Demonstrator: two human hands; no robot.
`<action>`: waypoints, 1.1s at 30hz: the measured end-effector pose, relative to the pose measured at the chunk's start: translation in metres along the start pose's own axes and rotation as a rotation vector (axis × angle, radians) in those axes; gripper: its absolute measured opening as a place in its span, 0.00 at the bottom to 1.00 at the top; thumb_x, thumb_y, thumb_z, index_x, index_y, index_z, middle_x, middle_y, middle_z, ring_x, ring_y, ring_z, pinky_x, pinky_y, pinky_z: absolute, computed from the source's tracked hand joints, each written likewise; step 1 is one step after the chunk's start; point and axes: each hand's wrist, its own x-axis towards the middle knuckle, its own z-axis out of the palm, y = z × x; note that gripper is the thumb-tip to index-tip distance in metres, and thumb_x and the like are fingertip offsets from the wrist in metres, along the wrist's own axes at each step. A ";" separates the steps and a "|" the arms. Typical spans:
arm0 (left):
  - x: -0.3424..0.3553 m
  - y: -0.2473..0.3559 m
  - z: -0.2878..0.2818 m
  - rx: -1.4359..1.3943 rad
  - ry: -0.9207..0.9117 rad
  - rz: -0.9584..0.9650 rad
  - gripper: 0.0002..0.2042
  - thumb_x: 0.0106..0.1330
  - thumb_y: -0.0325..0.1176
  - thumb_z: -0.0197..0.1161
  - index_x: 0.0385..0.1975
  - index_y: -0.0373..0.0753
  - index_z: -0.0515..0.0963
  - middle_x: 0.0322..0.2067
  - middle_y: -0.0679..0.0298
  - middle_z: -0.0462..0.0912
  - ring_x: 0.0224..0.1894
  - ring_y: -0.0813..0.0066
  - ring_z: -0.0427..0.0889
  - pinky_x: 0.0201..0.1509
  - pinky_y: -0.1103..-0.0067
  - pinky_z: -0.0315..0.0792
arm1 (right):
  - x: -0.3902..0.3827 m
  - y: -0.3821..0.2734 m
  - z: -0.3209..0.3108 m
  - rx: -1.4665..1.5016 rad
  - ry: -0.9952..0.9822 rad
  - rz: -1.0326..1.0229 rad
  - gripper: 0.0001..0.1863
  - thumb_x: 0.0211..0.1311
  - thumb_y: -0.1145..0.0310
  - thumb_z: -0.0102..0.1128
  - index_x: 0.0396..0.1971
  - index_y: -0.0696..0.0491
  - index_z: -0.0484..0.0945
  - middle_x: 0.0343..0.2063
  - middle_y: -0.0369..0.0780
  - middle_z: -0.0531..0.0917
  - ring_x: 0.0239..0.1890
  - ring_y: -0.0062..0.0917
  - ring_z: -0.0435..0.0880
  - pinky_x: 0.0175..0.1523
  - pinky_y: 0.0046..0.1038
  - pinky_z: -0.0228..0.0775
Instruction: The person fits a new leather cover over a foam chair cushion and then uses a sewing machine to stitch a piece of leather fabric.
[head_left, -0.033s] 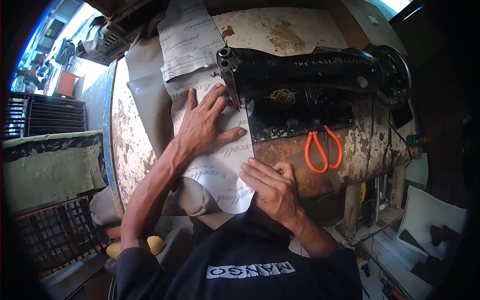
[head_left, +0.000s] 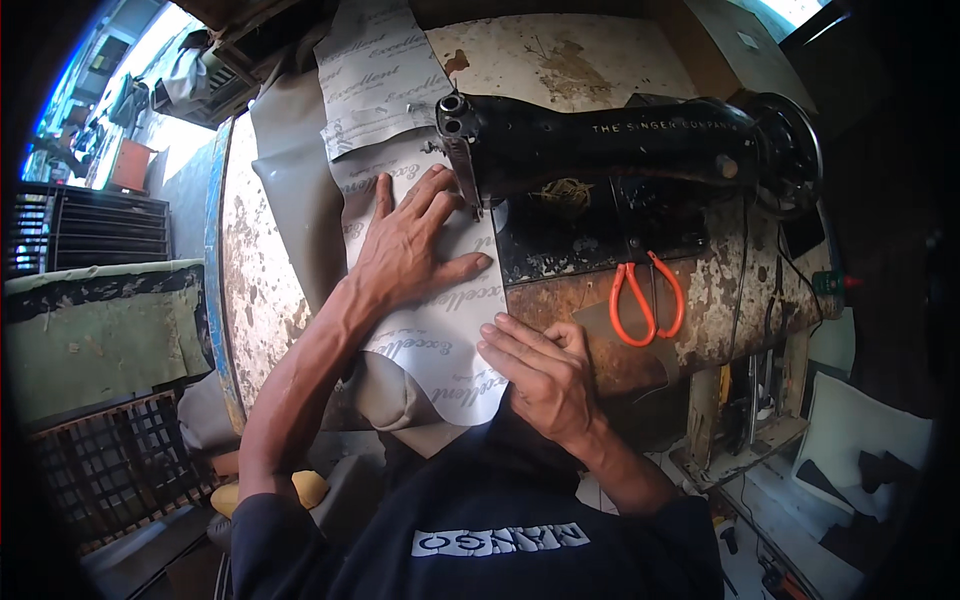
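A pale grey-white sheet (head_left: 425, 345) with repeated dark script printing runs under the needle end of a black sewing machine (head_left: 600, 135). Spread flat on it, left of the needle, lies my left hand (head_left: 405, 245), fingers apart and thumb pointing right. My right hand (head_left: 545, 375) has the sheet's right edge between its fingers, nearer to my body; its thumb is hidden. The sheet's near end curves down close to my shirt. Beneath and left of it hangs taupe, leather-like material (head_left: 300, 190).
Orange-handled scissors (head_left: 648, 305) lie right of the sheet, by the machine bed. The worn table (head_left: 255, 300) has peeling paint and a blue left edge. A dark slatted rack (head_left: 95, 235) stands at the left. A pale cushion-like piece (head_left: 860, 430) sits at the lower right.
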 end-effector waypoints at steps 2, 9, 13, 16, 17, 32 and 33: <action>0.002 -0.003 0.002 -0.012 0.038 0.023 0.35 0.59 0.60 0.69 0.55 0.36 0.73 0.69 0.54 0.66 0.76 0.56 0.60 0.75 0.36 0.40 | 0.005 0.001 0.001 -0.013 -0.002 0.015 0.18 0.56 0.80 0.58 0.44 0.51 0.88 0.49 0.37 0.89 0.60 0.22 0.84 0.52 0.33 0.63; 0.016 -0.015 -0.002 -0.003 0.034 0.001 0.35 0.58 0.61 0.69 0.53 0.37 0.73 0.67 0.54 0.68 0.74 0.55 0.64 0.75 0.35 0.42 | 0.019 0.009 0.005 -0.043 -0.021 0.007 0.18 0.56 0.80 0.58 0.44 0.51 0.89 0.50 0.36 0.89 0.61 0.21 0.83 0.53 0.33 0.62; 0.020 -0.018 -0.005 -0.024 -0.022 -0.006 0.35 0.58 0.61 0.70 0.53 0.36 0.72 0.66 0.52 0.69 0.72 0.54 0.66 0.75 0.36 0.42 | 0.025 0.011 0.006 -0.032 -0.035 0.021 0.18 0.55 0.80 0.58 0.44 0.51 0.89 0.51 0.36 0.89 0.61 0.21 0.83 0.53 0.33 0.62; 0.020 -0.028 -0.001 0.021 0.047 0.033 0.39 0.56 0.65 0.70 0.53 0.34 0.71 0.65 0.50 0.69 0.70 0.53 0.68 0.75 0.36 0.42 | 0.029 0.012 0.009 -0.045 -0.023 0.012 0.18 0.55 0.80 0.58 0.44 0.50 0.89 0.51 0.36 0.89 0.61 0.21 0.83 0.53 0.33 0.62; 0.020 -0.032 0.002 0.012 0.048 0.026 0.42 0.55 0.67 0.70 0.54 0.33 0.71 0.65 0.50 0.69 0.69 0.52 0.70 0.74 0.35 0.42 | 0.029 0.012 0.011 -0.036 -0.028 0.022 0.19 0.55 0.80 0.58 0.44 0.50 0.89 0.51 0.36 0.89 0.61 0.21 0.83 0.53 0.33 0.62; -0.042 0.052 -0.097 -0.187 -0.182 0.161 0.28 0.61 0.50 0.72 0.55 0.36 0.77 0.55 0.51 0.79 0.60 0.49 0.78 0.70 0.55 0.66 | 0.041 0.025 0.014 0.015 -0.001 0.041 0.26 0.48 0.81 0.60 0.49 0.45 0.87 0.55 0.33 0.87 0.65 0.18 0.79 0.54 0.33 0.64; -0.056 0.072 -0.092 -0.150 -0.186 0.148 0.32 0.60 0.49 0.73 0.59 0.35 0.74 0.56 0.51 0.80 0.61 0.49 0.78 0.71 0.53 0.65 | 0.042 0.025 0.017 0.024 0.028 0.057 0.26 0.48 0.80 0.61 0.50 0.45 0.86 0.55 0.34 0.87 0.64 0.20 0.80 0.54 0.34 0.65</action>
